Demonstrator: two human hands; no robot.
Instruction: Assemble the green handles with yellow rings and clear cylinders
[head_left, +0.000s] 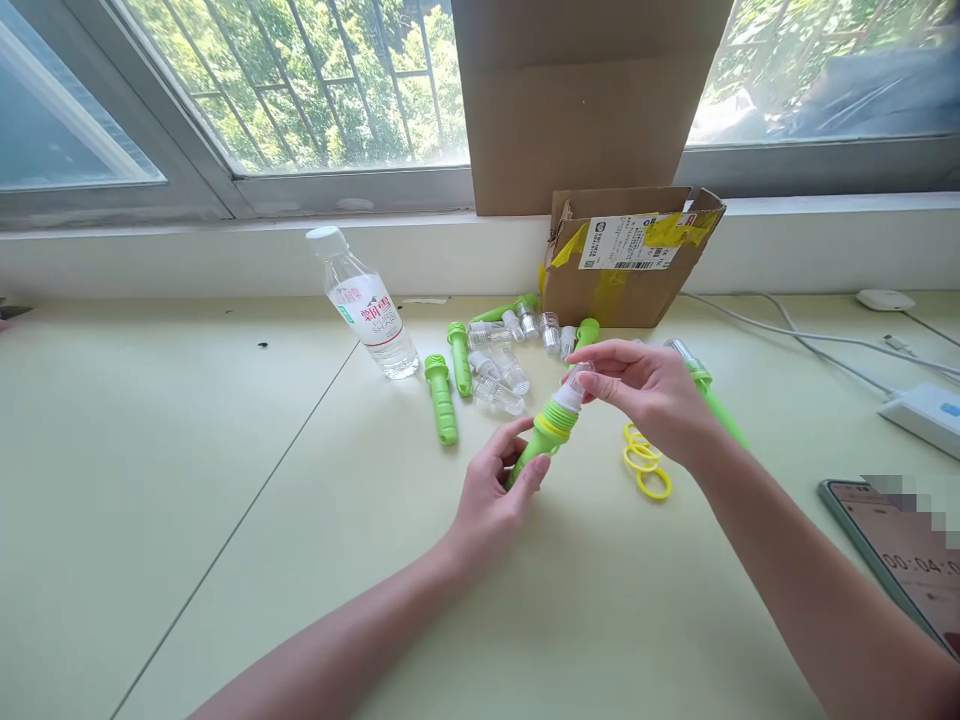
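Observation:
My left hand (499, 485) is wrapped round a green threaded handle (553, 428) that has a yellow ring round its neck and a white piece (568, 393) on top. The handle tilts up to the right. A clear cap (580, 376) sits over the white piece, pinched between the thumb and fingers of my right hand (637, 385). Yellow rings (654, 484) lie on the table below my right hand. Behind the hands are loose green handles (441, 400) and several clear caps (498, 393). Another green piece with a clear top (697, 372) lies partly behind my right wrist.
A water bottle (373, 310) stands at the back left of the table (225, 450). An open cardboard box (622, 285) stands by the window wall. White cables and a power strip (926, 415) are at the right, above a phone (892, 560).

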